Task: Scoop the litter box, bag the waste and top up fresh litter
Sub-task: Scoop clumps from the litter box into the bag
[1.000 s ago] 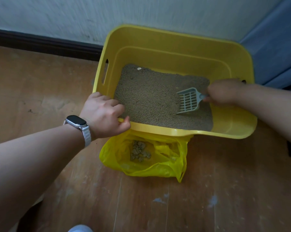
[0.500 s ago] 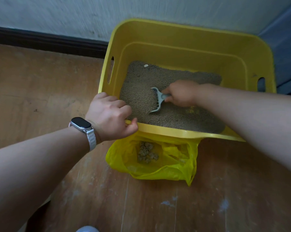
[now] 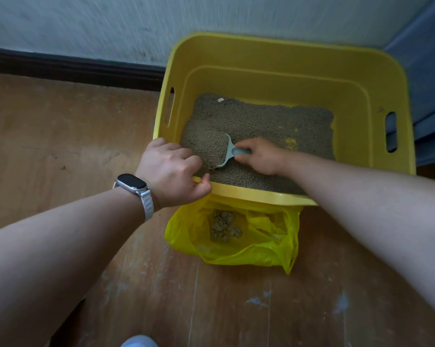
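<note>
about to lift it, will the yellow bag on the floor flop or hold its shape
Probably floppy: the yellow bag is thin, crinkled film slumped on the floor. Likely light, since only a small heap of clumps lies in it. Its loose mouth may sag shut.

no text, label, brand or number can be read anywhere; the watch screen (image 3: 132, 184) is dark.

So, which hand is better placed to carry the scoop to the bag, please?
The right hand: it grips the loaded scoop, while the left hand holds the box by its rim.
</note>
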`<state>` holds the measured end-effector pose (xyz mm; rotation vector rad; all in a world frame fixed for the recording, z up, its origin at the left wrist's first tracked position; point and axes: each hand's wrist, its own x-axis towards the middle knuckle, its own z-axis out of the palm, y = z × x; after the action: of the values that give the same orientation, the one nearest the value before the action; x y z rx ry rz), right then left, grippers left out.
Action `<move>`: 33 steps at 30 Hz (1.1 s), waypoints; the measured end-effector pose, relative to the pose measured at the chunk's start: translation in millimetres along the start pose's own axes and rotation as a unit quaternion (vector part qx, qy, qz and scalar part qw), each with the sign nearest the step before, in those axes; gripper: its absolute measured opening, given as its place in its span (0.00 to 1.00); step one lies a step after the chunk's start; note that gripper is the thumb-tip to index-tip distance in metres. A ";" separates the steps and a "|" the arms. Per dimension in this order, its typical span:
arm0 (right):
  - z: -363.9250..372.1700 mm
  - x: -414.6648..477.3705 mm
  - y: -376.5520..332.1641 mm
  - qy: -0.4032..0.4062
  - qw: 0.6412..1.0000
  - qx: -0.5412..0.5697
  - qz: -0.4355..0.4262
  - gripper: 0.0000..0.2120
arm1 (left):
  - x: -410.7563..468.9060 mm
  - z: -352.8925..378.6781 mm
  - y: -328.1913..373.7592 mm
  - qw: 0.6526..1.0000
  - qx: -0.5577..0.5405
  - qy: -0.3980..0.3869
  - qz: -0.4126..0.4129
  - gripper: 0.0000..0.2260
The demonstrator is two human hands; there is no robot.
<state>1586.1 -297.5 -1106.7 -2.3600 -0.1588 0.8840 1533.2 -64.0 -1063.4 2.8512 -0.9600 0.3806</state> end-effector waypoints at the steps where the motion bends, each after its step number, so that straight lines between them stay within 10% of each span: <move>1: -1.0 -2.6 -0.8 0.009 1.000 0.019 0.000 0.17 | 0.5 -1.0 0.6 1.000 0.000 -0.003 -0.002 0.16; 33: -44.8 -65.2 46.3 0.228 0.967 0.109 0.024 0.09 | -0.1 -2.7 2.4 0.999 0.020 -0.037 -0.013 0.19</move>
<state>1559.6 -377.5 -1070.6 -2.2961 0.1744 0.3374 1531.2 -65.4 -1060.7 2.9301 -0.9371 0.2976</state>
